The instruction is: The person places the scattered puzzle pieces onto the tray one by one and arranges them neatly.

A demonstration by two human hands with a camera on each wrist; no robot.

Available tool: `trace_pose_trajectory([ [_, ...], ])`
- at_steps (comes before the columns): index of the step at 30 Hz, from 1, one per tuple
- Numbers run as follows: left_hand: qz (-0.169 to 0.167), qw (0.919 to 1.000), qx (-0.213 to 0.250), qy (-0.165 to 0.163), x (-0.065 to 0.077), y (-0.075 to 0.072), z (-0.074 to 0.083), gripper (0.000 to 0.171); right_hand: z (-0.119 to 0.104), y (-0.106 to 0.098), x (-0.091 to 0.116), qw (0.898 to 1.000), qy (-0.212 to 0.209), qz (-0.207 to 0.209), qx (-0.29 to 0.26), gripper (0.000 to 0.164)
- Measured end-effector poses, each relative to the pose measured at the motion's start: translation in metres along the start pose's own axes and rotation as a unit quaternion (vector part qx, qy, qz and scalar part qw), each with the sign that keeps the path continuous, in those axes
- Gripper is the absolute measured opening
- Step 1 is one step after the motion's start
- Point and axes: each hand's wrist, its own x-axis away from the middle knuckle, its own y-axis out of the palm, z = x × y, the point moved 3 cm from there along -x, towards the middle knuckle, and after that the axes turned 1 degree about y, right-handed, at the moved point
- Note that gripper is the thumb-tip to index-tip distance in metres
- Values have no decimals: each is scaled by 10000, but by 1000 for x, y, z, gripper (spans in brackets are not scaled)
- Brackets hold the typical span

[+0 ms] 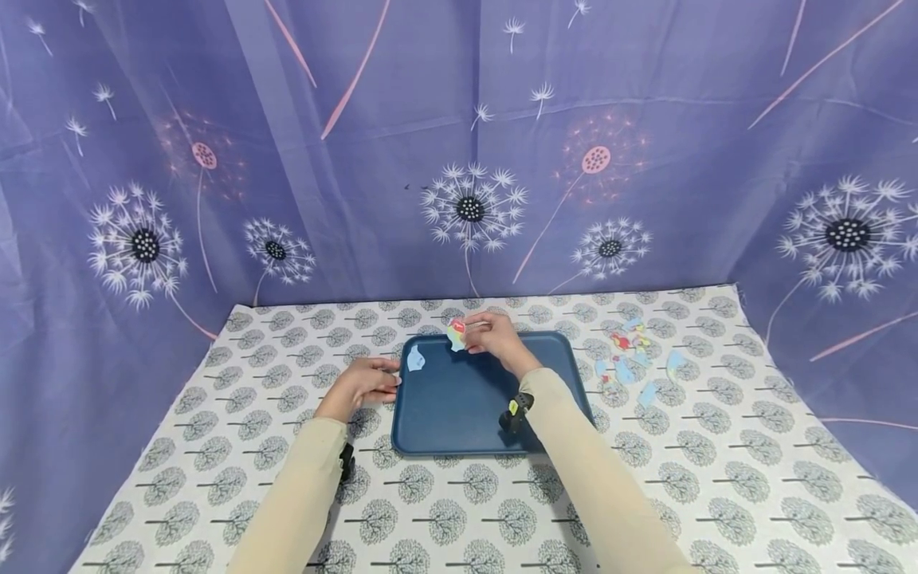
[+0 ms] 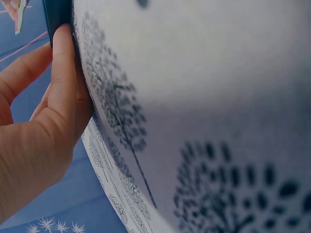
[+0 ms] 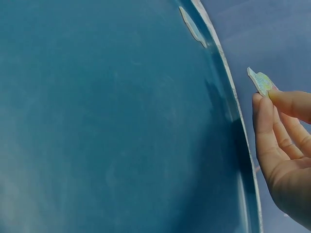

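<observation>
We see a flat, irregular puzzle piece (image 1: 456, 334) in red, yellow-green and pale blue, raised clear of the tray near its eleven o'clock edge, with twelve on the far side from the wearer. The right hand (image 1: 495, 341) pinches it between thumb and fingertips, from the piece's three o'clock side. Below, we find the dark blue rectangular tray (image 1: 459, 414) with raised rims; a light blue piece (image 1: 416, 359) lies on it at ten o'clock, just inside the corner. At nine o'clock, the left hand (image 1: 363, 383) has its fingers extended and relaxed, the tips touching the tray's outer rim.

Off the tray, between two and three o'clock, we see a loose scatter of pieces (image 1: 625, 371) in blue, red and yellow. Beige sleeves (image 1: 588, 470) reach in from about five and seven o'clock, and a black wrist camera (image 1: 515, 413) sits at the right cuff. Under everything we see a white tree-print cloth (image 1: 448, 510); beyond it, at twelve, hangs a purple dandelion-print curtain (image 1: 402, 175).
</observation>
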Motion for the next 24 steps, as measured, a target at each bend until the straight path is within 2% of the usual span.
trace_pose_trajectory([
  [8,-24,10000,-38,14,-1,-1,0,49,3,15,-2,9997,252,-20,13,31],
  [13,-213,9997,7,94,0,-3,0,49,4,25,-3,9992,384,-44,31,29],
  [18,-84,10000,-50,-19,-1,-1,0,51,4,33,-2,9991,422,-87,-17,28],
  [24,-84,10000,-14,-34,-1,-1,0,52,9,39,-4,9990,421,-127,121,27],
])
